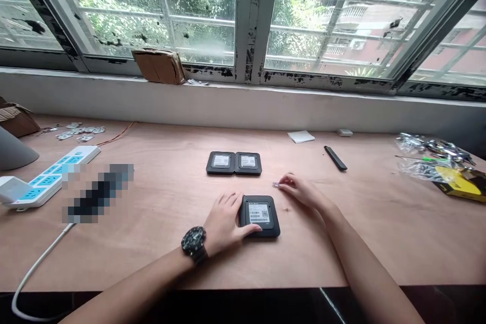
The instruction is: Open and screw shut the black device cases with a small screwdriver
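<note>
Slants the left forearm (148, 278) in from the lower left of the frame and the right forearm (360, 253) from the lower right. Rests the left hand (224, 223), palm down, against the left edge of a black box (271, 217), with fingers straight and close together, pointing up the frame, and thumb laid across the lower left part of the box's face. Cannot tell whether gripping the box or merely pressing on it. Holds the right hand (299, 190) turned inward, right of centre, and pinches a small clear piece (276, 185) between thumb and fingertips.

Cannot make out the shape of the piece, largely covered by the fingertips, nor whether touching the tabletop (170, 187) beneath. Cannot read the small print on the label (258, 211) of the box. Loses both forearms at the bottom edge, and part of the box under the left hand. Shows only coarse blocks over a dark object (100, 192) at the left, a grey rounded thing (15, 149) cut off by the left edge and a yellow box (455, 182) cut off by the right.

Has the black box in the lower centre, touching the left hand, near but apart from the right hand, to its lower left. Has the clear piece just beyond the box's upper right corner, and a second black box (220, 162) and third black box (248, 163) side by side farther up.
</note>
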### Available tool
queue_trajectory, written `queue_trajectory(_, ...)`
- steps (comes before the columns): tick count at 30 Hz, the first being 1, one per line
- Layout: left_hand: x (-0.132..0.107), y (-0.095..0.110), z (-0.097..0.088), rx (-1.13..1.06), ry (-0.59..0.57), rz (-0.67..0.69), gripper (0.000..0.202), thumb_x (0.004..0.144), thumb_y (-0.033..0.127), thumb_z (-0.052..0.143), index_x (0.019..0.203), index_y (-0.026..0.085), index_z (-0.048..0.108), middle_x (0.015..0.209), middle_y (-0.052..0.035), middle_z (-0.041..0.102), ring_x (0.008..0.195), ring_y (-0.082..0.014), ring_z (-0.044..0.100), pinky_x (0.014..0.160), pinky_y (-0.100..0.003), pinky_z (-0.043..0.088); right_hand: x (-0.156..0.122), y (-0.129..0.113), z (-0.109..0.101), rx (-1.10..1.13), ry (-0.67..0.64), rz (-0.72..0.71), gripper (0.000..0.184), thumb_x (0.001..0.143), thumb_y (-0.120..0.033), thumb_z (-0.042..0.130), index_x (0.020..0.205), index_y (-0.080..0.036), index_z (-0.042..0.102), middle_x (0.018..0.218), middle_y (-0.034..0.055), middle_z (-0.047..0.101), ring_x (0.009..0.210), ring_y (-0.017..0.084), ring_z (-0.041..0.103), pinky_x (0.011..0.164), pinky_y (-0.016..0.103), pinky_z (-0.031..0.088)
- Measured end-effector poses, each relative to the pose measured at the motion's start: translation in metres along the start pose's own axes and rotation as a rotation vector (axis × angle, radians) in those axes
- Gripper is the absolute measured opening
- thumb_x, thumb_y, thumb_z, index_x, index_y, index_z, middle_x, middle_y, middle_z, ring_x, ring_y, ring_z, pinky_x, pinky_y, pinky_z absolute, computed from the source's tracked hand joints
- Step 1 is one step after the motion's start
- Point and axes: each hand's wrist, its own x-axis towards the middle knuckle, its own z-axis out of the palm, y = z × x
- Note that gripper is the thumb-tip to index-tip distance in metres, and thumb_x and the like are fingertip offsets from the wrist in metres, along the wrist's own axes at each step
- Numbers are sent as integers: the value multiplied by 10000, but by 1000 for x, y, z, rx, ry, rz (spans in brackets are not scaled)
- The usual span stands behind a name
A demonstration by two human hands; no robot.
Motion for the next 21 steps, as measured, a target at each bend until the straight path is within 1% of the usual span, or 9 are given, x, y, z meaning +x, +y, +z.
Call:
queue_trajectory(1,-1,1,3,24,-9,-28,917,806,795,606,1490,204,454,1432,-177,561,1376,-409,460,1197,-629,268,1,0,2,10,38,10,318,983,-492,531,1020,-218,689,1033,70,720,898,219,680,803,351,527)
queue_trajectory(3,5,-4,3,38,-72,-9,891,835,795,565,1500,215,437,1485,-165,517,1441,-411,373,1220,-649,172,3,0,5,31,130,16,309,1002,-479,507,1077,-213,645,1030,70,727,895,218,682,785,348,529)
queue_trajectory(6,26,-25,-10,13,-233,95,919,785,822,603,1485,245,456,1547,-127,458,1488,-398,296,1219,-615,201,6,-1,4,23,264,-57,319,1020,-439,492,1211,-208,600,1057,87,739,968,242,675,853,391,515)
queue_trajectory(7,33,-32,-16,20,-248,89,937,747,831,635,1462,242,490,1542,-128,464,1486,-411,292,1206,-614,227,7,-2,3,8,304,-87,325,1025,-426,486,1239,-210,600,1051,88,746,997,254,665,884,412,503)
queue_trajectory(8,38,-37,-21,19,-239,75,901,760,819,636,1439,239,517,1525,-126,486,1471,-406,326,1199,-600,250,7,-3,2,-8,338,-110,325,1029,-418,480,1248,-215,610,1039,86,753,1016,264,652,902,427,492)
queue_trajectory(10,44,-41,-27,-15,-197,57,720,862,754,584,1373,247,584,1454,-103,565,1414,-359,432,1169,-534,334,8,-7,2,-8,397,-118,315,1028,-424,480,1204,-222,646,1032,87,754,1007,272,628,885,431,491)
queue_trajectory(12,42,-39,-26,-79,-173,79,597,934,684,546,1348,258,605,1401,-79,610,1359,-309,502,1137,-467,392,8,-12,4,89,449,-100,303,1020,-444,493,1142,-216,651,1050,95,732,949,255,617,833,405,502)
queue_trajectory(17,37,-29,-12,-140,-193,142,648,915,660,603,1431,276,535,1438,-70,584,1389,-314,464,1182,-489,327,5,-37,27,534,523,-125,338,1029,-465,453,1285,-247,479,948,49,623,727,177,550,617,308,481)
queue_trajectory(21,41,-33,-8,-160,-190,154,654,916,655,605,1448,285,520,1459,-75,566,1402,-320,450,1194,-512,303,-1,-54,50,577,516,-158,262,1052,-442,399,1229,-276,497,860,19,553,731,173,531,630,301,479)
